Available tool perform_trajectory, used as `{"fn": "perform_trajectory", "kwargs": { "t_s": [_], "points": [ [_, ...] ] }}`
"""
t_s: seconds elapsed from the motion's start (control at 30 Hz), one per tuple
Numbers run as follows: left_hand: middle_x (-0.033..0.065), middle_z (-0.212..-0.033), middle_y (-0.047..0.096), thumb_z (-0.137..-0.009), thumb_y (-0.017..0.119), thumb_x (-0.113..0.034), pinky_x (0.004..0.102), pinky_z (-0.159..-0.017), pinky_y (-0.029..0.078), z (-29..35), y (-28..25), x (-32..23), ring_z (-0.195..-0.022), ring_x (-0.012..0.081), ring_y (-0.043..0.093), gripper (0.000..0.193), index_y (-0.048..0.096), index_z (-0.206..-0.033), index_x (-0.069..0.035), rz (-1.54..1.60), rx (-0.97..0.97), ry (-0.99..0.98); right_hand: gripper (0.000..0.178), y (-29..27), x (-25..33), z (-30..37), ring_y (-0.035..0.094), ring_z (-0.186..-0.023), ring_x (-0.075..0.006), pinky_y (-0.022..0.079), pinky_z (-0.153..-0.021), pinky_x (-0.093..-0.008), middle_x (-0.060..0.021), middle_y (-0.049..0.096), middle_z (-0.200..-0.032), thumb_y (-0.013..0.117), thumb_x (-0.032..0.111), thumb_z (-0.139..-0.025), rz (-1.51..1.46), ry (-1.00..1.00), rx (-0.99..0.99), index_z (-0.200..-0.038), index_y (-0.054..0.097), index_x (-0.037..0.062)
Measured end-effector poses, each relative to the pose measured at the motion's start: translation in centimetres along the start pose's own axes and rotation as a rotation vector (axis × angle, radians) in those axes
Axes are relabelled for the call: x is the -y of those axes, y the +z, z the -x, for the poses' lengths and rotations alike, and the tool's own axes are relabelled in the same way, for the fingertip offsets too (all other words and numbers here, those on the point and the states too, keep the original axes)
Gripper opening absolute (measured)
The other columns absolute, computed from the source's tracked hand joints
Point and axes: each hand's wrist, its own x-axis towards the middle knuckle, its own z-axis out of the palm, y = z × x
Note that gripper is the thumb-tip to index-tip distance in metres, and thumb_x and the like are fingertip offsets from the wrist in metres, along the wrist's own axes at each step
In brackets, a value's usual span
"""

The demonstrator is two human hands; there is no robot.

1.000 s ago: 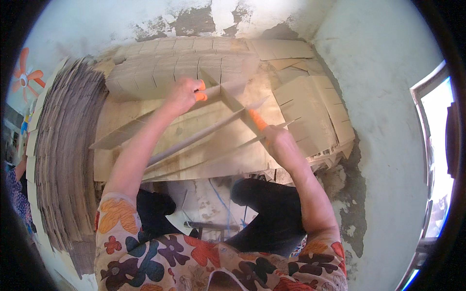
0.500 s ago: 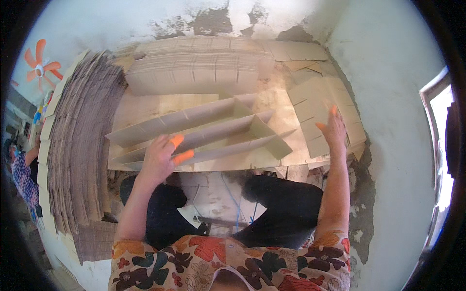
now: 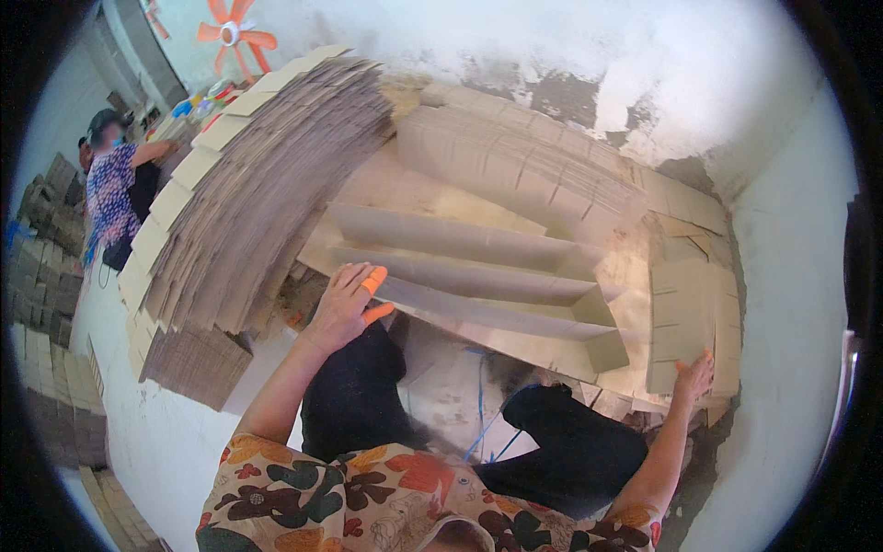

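Note:
My left hand [image 3: 348, 308], with orange covers on thumb and index finger, is beside the left ends of a partly assembled cardboard divider [image 3: 460, 279]. Its thumb and index finger are apart, next to the front strip's end. Three long upright strips make up the divider, joined at the right by a short cross strip [image 3: 607, 331]. At the right, my right hand [image 3: 696, 375] lies over the near end of a pile of slotted cardboard pieces [image 3: 679, 308]. Thumb and index finger are spread there; the other fingers are hard to make out.
A long row of slotted strips [image 3: 515, 166] stands at the back of the board. To the left rises a tall stack of cardboard [image 3: 267, 193]. Beyond it are another person [image 3: 115, 193] and an orange fan [image 3: 230, 35]. A wall [image 3: 791, 276] bounds the right side.
The view has swung to the right and tilted, bringing the other person further into sight. My right hand has drawn back to the near end of the cardboard pile. My left hand has shifted leftward along the divider.

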Motion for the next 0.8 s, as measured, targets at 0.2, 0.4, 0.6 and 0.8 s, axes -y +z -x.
{"fn": "perform_trajectory", "kwargs": {
  "t_s": [0.2,0.4,0.6,0.8],
  "points": [
    [0.0153,-0.102,0.065,-0.074,0.080,-0.023,0.0383,-0.082,0.050,4.3,1.6,2.0,-0.094,0.0320,0.061,0.049,0.061,-0.114,-0.002,0.133,-0.168,-0.291,0.060,1.6,-3.2,-1.6,0.058,-0.106,-0.0367,0.047,-0.085,-0.0471,-0.0129,0.063,-0.117,0.080,0.031,-0.071,-0.272,-0.066,-0.219,-0.121,0.056,0.0081],
    [0.0155,-0.103,0.066,-0.074,0.079,-0.024,0.0394,-0.080,0.051,3.9,1.8,2.0,-0.091,0.0328,0.062,0.045,0.062,-0.108,-0.001,0.133,-0.216,-0.250,0.049,-0.2,-1.5,-1.8,0.060,-0.100,-0.0366,0.047,-0.085,-0.0473,-0.0171,0.065,-0.109,0.068,0.038,-0.083,-0.385,0.076,-0.076,-0.119,0.061,0.0061],
    [0.0148,-0.094,0.065,-0.078,0.076,-0.026,0.0406,-0.073,0.050,4.3,1.0,1.7,-0.085,0.0325,0.062,0.040,0.061,-0.106,-0.002,0.177,-0.214,-0.280,0.044,-0.4,-1.9,-2.4,0.061,-0.095,-0.0372,0.047,-0.078,-0.0482,-0.0161,0.068,-0.098,0.058,0.040,-0.090,-0.419,0.089,-0.178,-0.117,0.062,0.0056],
    [0.0144,-0.087,0.064,-0.081,0.072,-0.028,0.0417,-0.070,0.050,4.0,1.2,1.9,-0.081,0.0328,0.062,0.036,0.061,-0.104,-0.004,0.200,-0.142,-0.309,0.044,3.1,-2.7,-3.6,0.061,-0.091,-0.0394,0.047,-0.071,-0.0499,-0.0196,0.066,-0.100,0.051,0.042,-0.093,-0.133,-0.091,-0.316,-0.111,0.062,0.0035]
  ]
}}
